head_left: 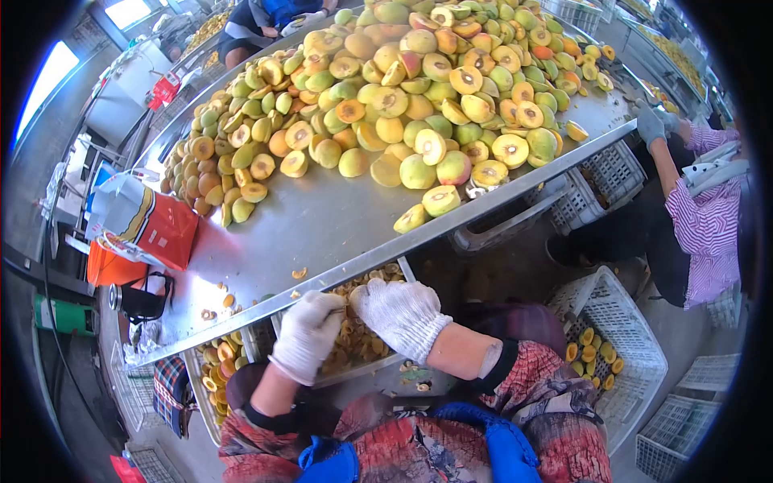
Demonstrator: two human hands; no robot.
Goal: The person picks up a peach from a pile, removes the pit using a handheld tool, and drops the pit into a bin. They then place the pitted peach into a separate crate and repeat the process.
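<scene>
Both my hands wear white knitted gloves and meet just below the front edge of the metal table [241, 274]. My left hand [308, 334] has its fingers curled together, and what they hold, if anything, is hidden. Close beside it, my right hand [400, 315] is also closed, its fingertips turned toward the left hand; its grip is hidden too. Below both hands is a container of small brownish-yellow pieces [354, 354]. A large heap of halved yellow-green fruit [386, 101] covers the table's far part, with two halves [440, 200] near the edge.
A white crate with fruit halves [636, 354] stands at right, another container of halves [217, 370] at left. A red bag [165, 229] sits on the table's left end. A co-worker's gloved hand [651, 122] is at the right edge; another person [274, 20] works across the table.
</scene>
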